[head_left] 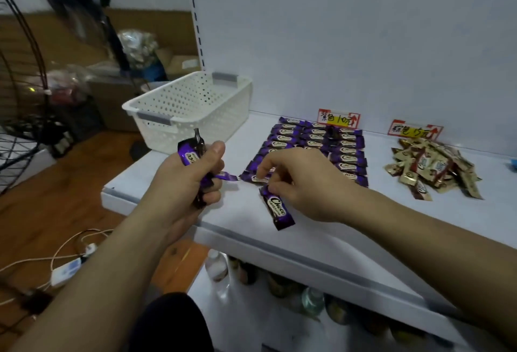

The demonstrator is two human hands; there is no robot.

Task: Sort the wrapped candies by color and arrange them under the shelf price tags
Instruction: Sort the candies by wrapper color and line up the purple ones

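Note:
On the white shelf, purple wrapped candies lie in neat rows under the left price tag. A loose heap of gold and brown candies sits under the right price tag. My left hand grips a bunch of purple candies above the shelf's front left corner. My right hand pinches the top end of a single purple candy, which hangs tilted over the shelf just in front of the purple rows.
A white perforated basket stands at the shelf's back left. The shelf's white back panel rises behind the tags. Bottles stand on the lower shelf. A fan, a power strip and cables are on the wooden floor at left.

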